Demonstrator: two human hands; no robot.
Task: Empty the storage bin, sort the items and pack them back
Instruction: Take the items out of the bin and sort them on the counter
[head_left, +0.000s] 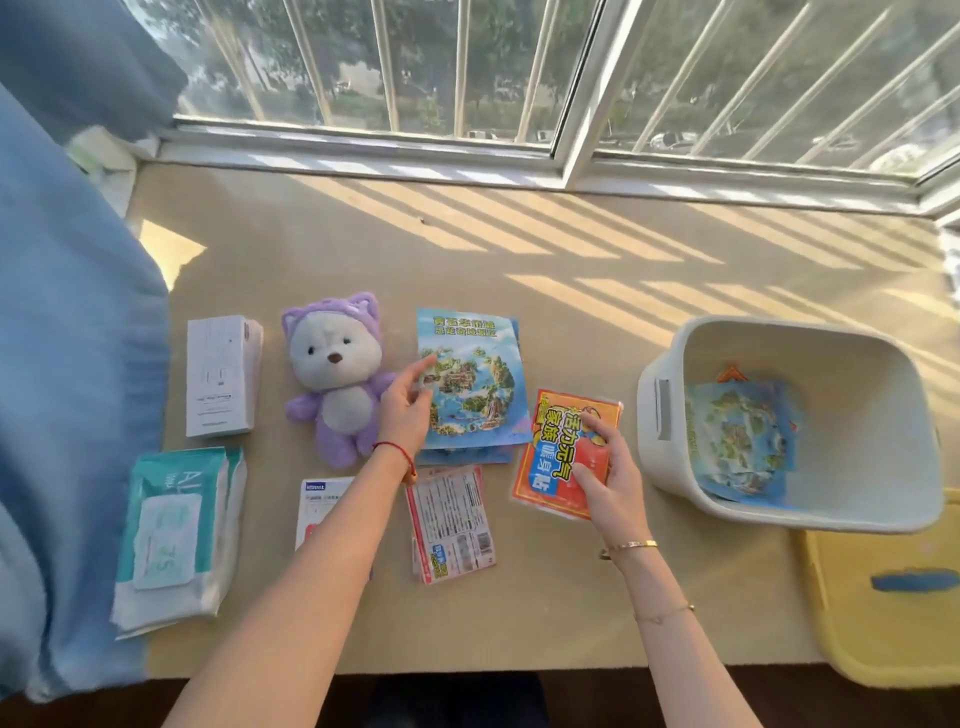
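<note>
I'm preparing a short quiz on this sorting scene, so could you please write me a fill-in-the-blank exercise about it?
1. The right hand grips an orange and ____ packet.
2. The plush toy wears a ____ hooded suit.
3. The white storage bin stands on the ____ side of the table.
4. The left hand hovers over the ____ leaflets.

Missing words: red; purple; right; map

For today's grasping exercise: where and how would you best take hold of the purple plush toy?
Grip the plush toy around its narrow neck, fingers coming from above on both sides. It lies flat on its back; head and body bulge either side, so the neck probably will not slip.
</note>
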